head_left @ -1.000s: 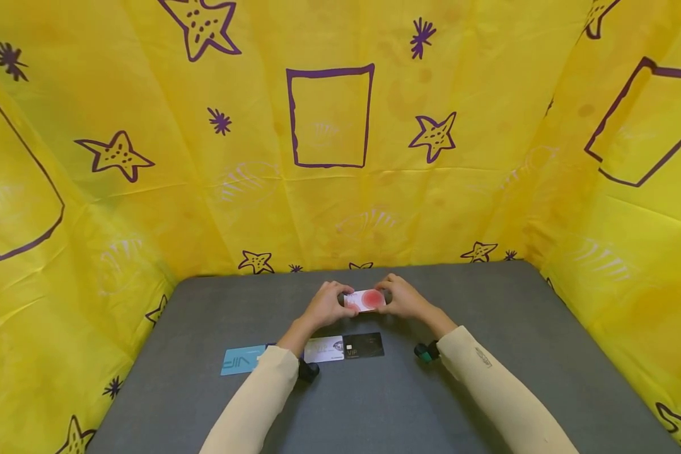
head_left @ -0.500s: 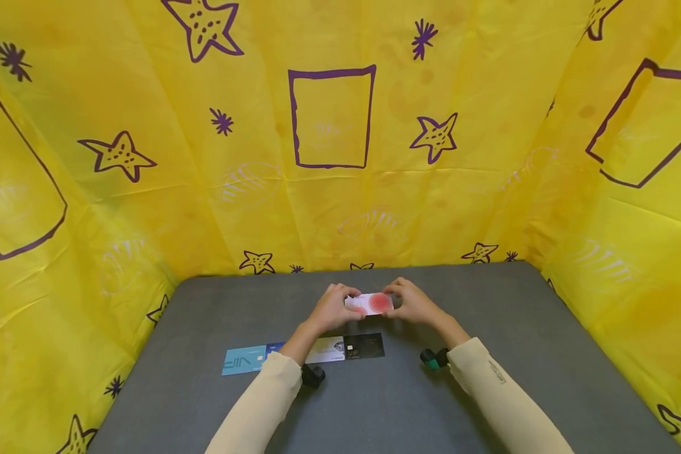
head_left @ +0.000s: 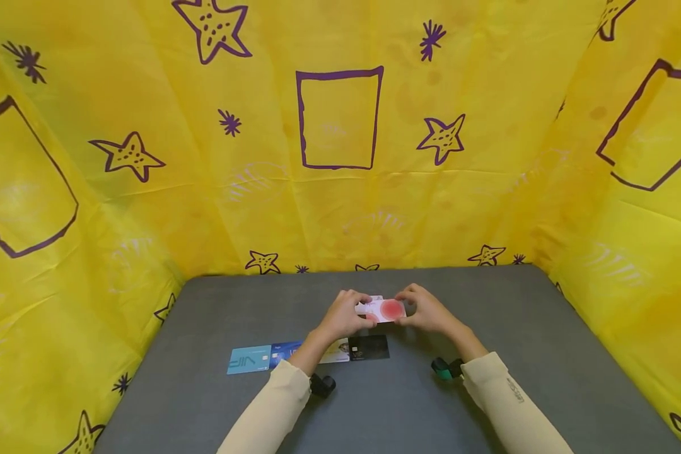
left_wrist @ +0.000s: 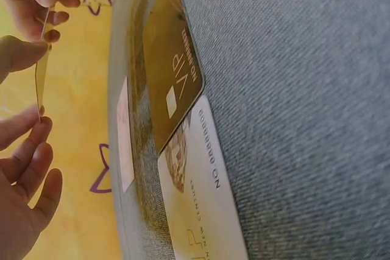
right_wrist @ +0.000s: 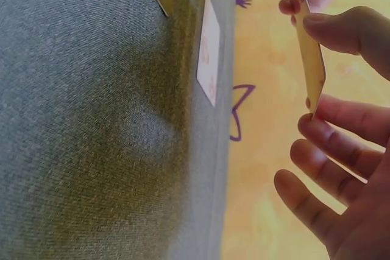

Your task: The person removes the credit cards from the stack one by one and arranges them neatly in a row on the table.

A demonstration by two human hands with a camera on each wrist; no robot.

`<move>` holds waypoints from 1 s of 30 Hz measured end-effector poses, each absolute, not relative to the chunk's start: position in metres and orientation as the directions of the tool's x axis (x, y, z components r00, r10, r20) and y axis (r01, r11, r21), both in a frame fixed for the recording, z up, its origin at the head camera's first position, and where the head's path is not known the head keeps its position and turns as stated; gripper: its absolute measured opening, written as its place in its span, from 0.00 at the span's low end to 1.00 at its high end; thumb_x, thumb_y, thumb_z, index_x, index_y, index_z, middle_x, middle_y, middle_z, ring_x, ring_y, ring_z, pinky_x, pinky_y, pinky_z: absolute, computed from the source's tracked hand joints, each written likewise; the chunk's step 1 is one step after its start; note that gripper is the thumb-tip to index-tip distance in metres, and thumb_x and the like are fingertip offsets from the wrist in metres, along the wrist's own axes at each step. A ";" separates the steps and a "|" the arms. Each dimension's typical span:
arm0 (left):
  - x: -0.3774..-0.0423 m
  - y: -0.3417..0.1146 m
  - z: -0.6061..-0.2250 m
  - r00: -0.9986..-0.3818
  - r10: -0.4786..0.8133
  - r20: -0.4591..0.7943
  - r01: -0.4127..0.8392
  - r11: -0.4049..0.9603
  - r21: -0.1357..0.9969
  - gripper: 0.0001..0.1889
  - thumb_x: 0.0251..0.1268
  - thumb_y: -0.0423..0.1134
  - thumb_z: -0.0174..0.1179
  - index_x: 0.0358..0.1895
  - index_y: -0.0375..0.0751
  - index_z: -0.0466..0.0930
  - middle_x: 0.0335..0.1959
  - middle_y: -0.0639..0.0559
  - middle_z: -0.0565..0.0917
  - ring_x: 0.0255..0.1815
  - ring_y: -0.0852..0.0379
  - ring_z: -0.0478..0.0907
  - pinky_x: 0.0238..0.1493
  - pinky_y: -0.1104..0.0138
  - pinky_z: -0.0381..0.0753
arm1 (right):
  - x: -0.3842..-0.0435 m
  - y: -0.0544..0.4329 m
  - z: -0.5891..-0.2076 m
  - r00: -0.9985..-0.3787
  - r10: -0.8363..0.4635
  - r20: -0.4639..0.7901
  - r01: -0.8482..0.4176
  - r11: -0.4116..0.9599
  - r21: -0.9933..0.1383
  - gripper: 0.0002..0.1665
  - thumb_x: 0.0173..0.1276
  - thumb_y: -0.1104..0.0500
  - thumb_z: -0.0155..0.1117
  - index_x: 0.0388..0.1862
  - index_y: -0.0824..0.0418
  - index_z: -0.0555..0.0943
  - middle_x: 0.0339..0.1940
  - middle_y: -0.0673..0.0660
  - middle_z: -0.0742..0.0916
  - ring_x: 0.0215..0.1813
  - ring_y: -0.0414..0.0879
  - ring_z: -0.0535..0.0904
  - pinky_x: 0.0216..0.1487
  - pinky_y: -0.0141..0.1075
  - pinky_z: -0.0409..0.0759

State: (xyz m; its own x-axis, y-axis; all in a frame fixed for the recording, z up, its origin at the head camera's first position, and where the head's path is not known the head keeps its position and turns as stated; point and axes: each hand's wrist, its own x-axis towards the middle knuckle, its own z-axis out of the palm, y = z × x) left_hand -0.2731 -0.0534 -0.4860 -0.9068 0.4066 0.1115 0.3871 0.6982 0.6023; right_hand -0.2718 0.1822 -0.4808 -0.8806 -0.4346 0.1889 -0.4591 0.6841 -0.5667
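My left hand point(head_left: 340, 315) and right hand point(head_left: 429, 313) hold up a white card with red circles point(head_left: 393, 309) between them, one at each end. In the left wrist view the card point(left_wrist: 42, 80) shows nearly edge-on, its lower end between my left thumb and fingertips. My right thumb and fingers pinch the opposite end of the card point(right_wrist: 312, 59) in the right wrist view, the other fingers spread loosely. Beneath it a pale card with faint pink marks point(right_wrist: 209, 53) lies on the grey table; the held card partly covers it in the head view.
Nearer my body lies a row of cards: light blue point(head_left: 248, 360), dark blue point(head_left: 284, 354), white with a gold print point(left_wrist: 201, 199) and black VIP point(head_left: 370, 347). My left forearm crosses over the row. Yellow patterned cloth point(head_left: 340, 208) walls the table point(head_left: 408, 416).
Both hands have moved right and slightly toward the body with the red-circled card. The pale card behind it has come partly into sight. The head view has shifted a little.
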 end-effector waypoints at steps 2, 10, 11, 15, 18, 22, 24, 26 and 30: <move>-0.271 -0.051 -0.487 -0.906 0.410 0.102 0.384 0.697 0.606 0.28 0.49 0.48 0.73 0.55 0.41 0.82 0.51 0.45 0.80 0.53 0.49 0.70 0.52 0.57 0.73 | -0.269 0.185 -0.482 -0.883 -0.432 0.181 -0.453 0.686 -0.570 0.28 0.51 0.53 0.77 0.49 0.66 0.82 0.44 0.58 0.80 0.45 0.53 0.75 0.47 0.45 0.76; -0.265 -0.044 -0.492 -0.885 0.459 0.086 0.418 0.699 0.580 0.28 0.52 0.47 0.71 0.57 0.42 0.79 0.53 0.45 0.78 0.56 0.49 0.70 0.57 0.54 0.73 | -0.263 0.193 -0.483 -0.882 -0.438 0.173 -0.455 0.696 -0.556 0.28 0.50 0.52 0.78 0.47 0.65 0.83 0.42 0.58 0.81 0.43 0.50 0.75 0.45 0.43 0.75; -0.265 -0.043 -0.492 -0.879 0.469 0.087 0.429 0.697 0.575 0.28 0.52 0.47 0.71 0.57 0.41 0.79 0.53 0.45 0.78 0.57 0.48 0.70 0.58 0.54 0.72 | -0.262 0.195 -0.483 -0.883 -0.438 0.169 -0.452 0.697 -0.556 0.28 0.50 0.52 0.78 0.47 0.65 0.83 0.42 0.57 0.81 0.43 0.49 0.75 0.45 0.42 0.75; -0.263 -0.039 -0.493 -0.867 0.488 0.099 0.455 0.696 0.556 0.27 0.51 0.46 0.71 0.55 0.40 0.79 0.52 0.44 0.79 0.58 0.47 0.71 0.60 0.54 0.72 | -0.261 0.199 -0.485 -0.877 -0.450 0.168 -0.463 0.697 -0.548 0.27 0.50 0.53 0.78 0.47 0.66 0.83 0.41 0.57 0.80 0.41 0.49 0.75 0.42 0.40 0.73; -0.262 -0.035 -0.497 -0.868 0.487 0.100 0.459 0.707 0.538 0.26 0.50 0.46 0.71 0.54 0.40 0.80 0.50 0.46 0.80 0.55 0.49 0.72 0.59 0.58 0.72 | -0.259 0.202 -0.487 -0.871 -0.460 0.171 -0.474 0.698 -0.537 0.27 0.49 0.53 0.78 0.46 0.65 0.83 0.40 0.56 0.80 0.41 0.50 0.75 0.42 0.39 0.73; -0.259 -0.031 -0.500 -0.874 0.477 0.090 0.446 0.716 0.537 0.25 0.50 0.47 0.72 0.52 0.41 0.81 0.48 0.47 0.80 0.52 0.51 0.72 0.56 0.60 0.73 | -0.258 0.206 -0.488 -0.873 -0.461 0.160 -0.470 0.702 -0.536 0.26 0.48 0.54 0.78 0.45 0.65 0.83 0.40 0.55 0.80 0.41 0.50 0.76 0.43 0.39 0.74; -0.258 -0.029 -0.502 -0.877 0.472 0.087 0.440 0.717 0.540 0.25 0.50 0.48 0.72 0.52 0.41 0.81 0.48 0.47 0.80 0.51 0.51 0.71 0.55 0.60 0.73 | -0.257 0.207 -0.489 -0.874 -0.461 0.152 -0.464 0.703 -0.539 0.26 0.49 0.53 0.78 0.45 0.65 0.83 0.40 0.55 0.80 0.42 0.50 0.76 0.43 0.40 0.74; -0.257 -0.028 -0.503 -0.877 0.471 0.093 0.442 0.717 0.539 0.25 0.49 0.48 0.72 0.52 0.42 0.81 0.48 0.47 0.80 0.51 0.51 0.71 0.55 0.60 0.73 | -0.256 0.209 -0.491 -0.876 -0.459 0.148 -0.461 0.707 -0.537 0.26 0.49 0.53 0.78 0.45 0.64 0.83 0.40 0.54 0.81 0.42 0.49 0.76 0.44 0.41 0.74; -0.255 -0.023 -0.507 -0.876 0.469 0.110 0.452 0.722 0.524 0.25 0.48 0.49 0.73 0.51 0.43 0.82 0.49 0.48 0.82 0.50 0.51 0.72 0.54 0.61 0.74 | -0.254 0.212 -0.495 -0.880 -0.454 0.141 -0.454 0.714 -0.534 0.25 0.48 0.53 0.78 0.44 0.64 0.84 0.40 0.54 0.81 0.43 0.48 0.76 0.47 0.43 0.75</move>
